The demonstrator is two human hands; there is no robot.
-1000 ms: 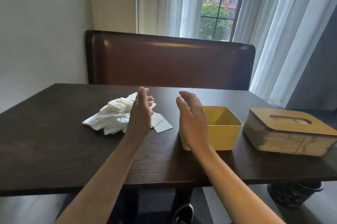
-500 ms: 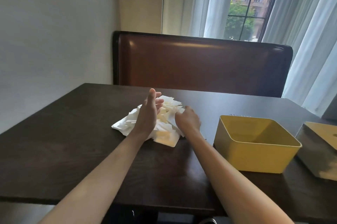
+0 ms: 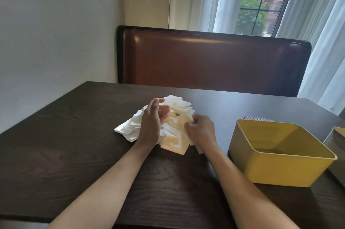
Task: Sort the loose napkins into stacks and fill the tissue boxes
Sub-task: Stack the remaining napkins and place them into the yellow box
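A loose pile of white napkins point(image 3: 130, 128) lies in the middle of the dark wooden table point(image 3: 65, 154). My left hand point(image 3: 151, 122) stands on edge against the pile's left part, fingers straight. My right hand point(image 3: 201, 131) is at the pile's right side, its fingers curled and pinching napkins at the edge. To the right stands an open yellow tissue box point(image 3: 276, 156) with nothing visible inside. A second box with a wooden lid point(image 3: 337, 135) shows only at the right frame edge.
A brown leather bench back point(image 3: 212, 61) runs behind the table. Curtains and a window are beyond it. A small dark striped object point(image 3: 257, 118) peeks out behind the yellow box. Bare tabletop lies in front of the pile.
Both hands have reached forward to the napkin pile; my right hand has gone from flat in the air to curled on the napkins. The view has swung left, pushing the boxes to the right.
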